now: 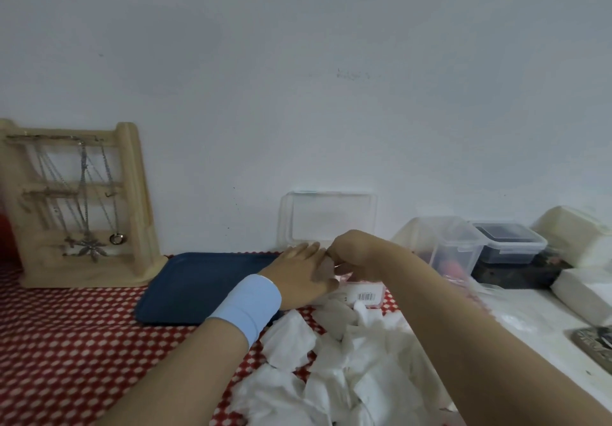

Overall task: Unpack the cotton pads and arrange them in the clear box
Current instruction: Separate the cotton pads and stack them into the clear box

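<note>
Fingers (313, 250) of the left hand (298, 273) are stretched out nearly flat and laid against the curled fingers of the right hand (356, 255); whether anything is pinched between the 2 hands cannot be told, since the grip is hidden. A pale blue wristband (246, 304) is worn on the left wrist. Just below the hands a small packet with a barcode label (364, 296) is seen, partly covered. Loose white cotton pads (331, 376) are heaped on the red-and-white patterned cloth (66, 343) nearer the camera. A dark blue tray (198, 286) is lying beside the left hand. Behind the hands a clear lid (328, 217) is propped against the wall (298, 78). A clear box (443, 247) is placed to the right, near a second, dark-filled container (510, 243). Chains are hung on a wooden jewellery stand (76, 207) at far left.
</note>
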`<state>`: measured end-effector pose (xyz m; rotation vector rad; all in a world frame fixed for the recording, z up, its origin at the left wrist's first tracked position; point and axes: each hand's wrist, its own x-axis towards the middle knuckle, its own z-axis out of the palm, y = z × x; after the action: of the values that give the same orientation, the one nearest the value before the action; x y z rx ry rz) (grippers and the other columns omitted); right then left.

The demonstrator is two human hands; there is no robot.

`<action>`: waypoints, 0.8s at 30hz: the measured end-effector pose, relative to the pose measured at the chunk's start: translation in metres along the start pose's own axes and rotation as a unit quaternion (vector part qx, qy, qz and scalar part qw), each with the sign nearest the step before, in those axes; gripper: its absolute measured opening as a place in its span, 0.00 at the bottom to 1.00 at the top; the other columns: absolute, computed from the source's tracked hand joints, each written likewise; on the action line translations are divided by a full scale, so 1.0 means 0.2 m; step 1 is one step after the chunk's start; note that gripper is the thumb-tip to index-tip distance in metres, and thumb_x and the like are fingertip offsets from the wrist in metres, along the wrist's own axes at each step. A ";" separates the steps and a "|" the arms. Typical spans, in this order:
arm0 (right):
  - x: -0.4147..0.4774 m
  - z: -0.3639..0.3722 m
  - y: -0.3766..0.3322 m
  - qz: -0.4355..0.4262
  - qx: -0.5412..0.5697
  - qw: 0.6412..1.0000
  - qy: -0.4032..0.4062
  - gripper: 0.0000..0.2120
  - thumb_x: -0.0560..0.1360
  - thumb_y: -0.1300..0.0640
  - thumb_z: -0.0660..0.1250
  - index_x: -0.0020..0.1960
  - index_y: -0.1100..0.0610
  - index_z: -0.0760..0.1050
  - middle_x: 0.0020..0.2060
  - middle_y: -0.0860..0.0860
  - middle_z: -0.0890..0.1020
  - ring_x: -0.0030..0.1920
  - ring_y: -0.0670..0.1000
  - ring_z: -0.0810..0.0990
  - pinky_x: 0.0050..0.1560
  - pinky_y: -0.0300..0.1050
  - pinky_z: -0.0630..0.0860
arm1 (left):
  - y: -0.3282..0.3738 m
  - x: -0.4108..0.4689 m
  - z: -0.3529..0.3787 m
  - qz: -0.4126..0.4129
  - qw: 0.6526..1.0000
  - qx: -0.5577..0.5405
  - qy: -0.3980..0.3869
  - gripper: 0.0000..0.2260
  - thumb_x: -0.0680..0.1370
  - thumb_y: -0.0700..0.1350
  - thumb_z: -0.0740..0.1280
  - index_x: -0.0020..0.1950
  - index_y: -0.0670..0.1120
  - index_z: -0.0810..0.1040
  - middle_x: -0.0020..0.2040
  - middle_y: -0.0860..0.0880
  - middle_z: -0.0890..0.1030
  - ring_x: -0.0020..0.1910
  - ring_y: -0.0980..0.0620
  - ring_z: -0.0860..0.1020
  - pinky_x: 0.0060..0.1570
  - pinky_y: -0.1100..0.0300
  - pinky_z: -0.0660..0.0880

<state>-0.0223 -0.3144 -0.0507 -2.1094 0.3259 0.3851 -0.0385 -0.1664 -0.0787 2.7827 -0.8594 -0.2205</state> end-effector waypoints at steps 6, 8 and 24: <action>-0.07 -0.01 -0.01 -0.029 -0.130 0.990 0.047 0.07 0.77 0.67 0.57 0.42 0.62 0.72 0.43 0.57 0.73 0.41 0.55 0.74 0.43 0.44 0.71 | -0.06 -0.10 -0.04 -0.034 0.991 -0.111 0.066 0.32 0.83 0.60 0.58 0.84 0.53 0.51 0.83 0.57 0.52 0.82 0.55 0.48 0.79 0.54 0.49; -0.14 -0.01 -0.02 -0.107 -0.187 0.973 0.086 0.12 0.78 0.67 0.57 0.55 0.64 0.77 0.52 0.57 0.78 0.52 0.54 0.79 0.51 0.42 0.72 | -0.08 -0.17 -0.05 -0.037 0.981 -0.142 0.126 0.27 0.84 0.58 0.58 0.82 0.54 0.57 0.81 0.57 0.58 0.80 0.56 0.54 0.78 0.56 0.53; -0.48 0.32 0.06 -0.206 -0.254 0.945 0.021 0.14 0.72 0.54 0.76 0.58 0.54 0.83 0.49 0.48 0.84 0.42 0.48 0.82 0.42 0.40 0.80 | -0.12 -0.60 0.09 -0.097 0.928 -0.300 0.198 0.10 0.82 0.49 0.67 0.62 0.58 0.79 0.57 0.62 0.81 0.55 0.67 0.77 0.52 0.72 0.72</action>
<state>-0.1244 -0.2597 -0.0546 -2.6155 -0.2208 0.1842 -0.1268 -0.0814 -0.0930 2.2101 -0.3372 0.0490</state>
